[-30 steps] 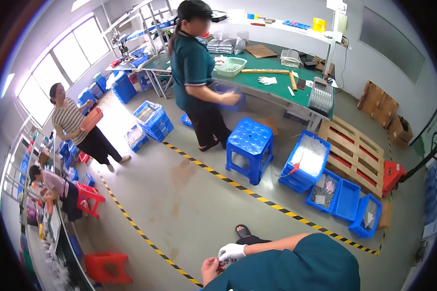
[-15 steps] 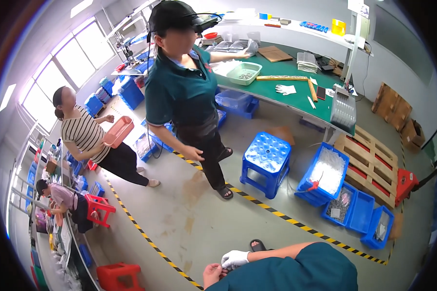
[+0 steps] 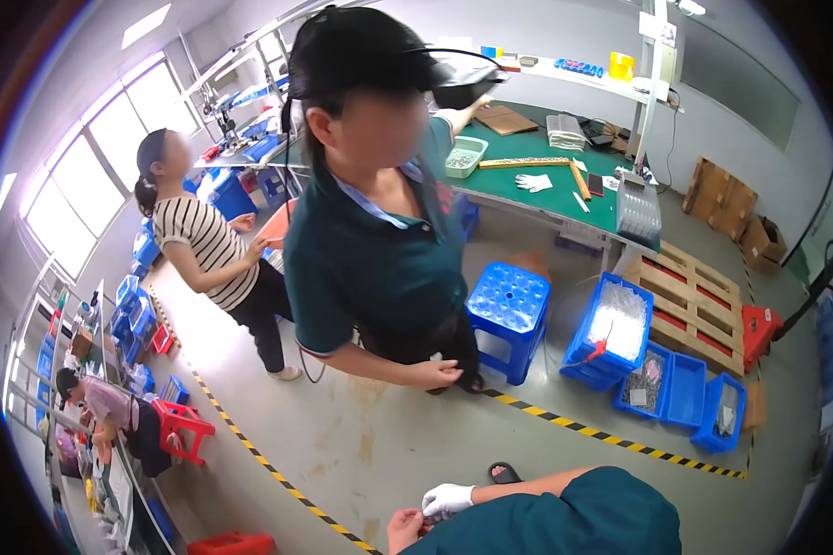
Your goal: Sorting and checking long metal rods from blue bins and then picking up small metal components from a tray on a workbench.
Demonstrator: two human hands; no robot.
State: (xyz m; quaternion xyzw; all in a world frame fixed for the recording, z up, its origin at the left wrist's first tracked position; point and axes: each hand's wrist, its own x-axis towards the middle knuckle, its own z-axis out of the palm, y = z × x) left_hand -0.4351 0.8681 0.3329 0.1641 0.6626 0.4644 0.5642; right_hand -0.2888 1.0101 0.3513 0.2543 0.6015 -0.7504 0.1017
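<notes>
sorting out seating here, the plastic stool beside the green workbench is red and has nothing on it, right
Not quite. The head view shows the stool beside the green workbench is blue, not red. It does have nothing on it.

We count three other people: one in a dark green shirt (image 3: 379, 268), one in a striped top (image 3: 204, 245), one seated (image 3: 102, 407). We see one blue stool (image 3: 509, 310), two red stools (image 3: 183, 425), one wooden pallet (image 3: 694, 301), one green worktop (image 3: 546, 180).
</notes>
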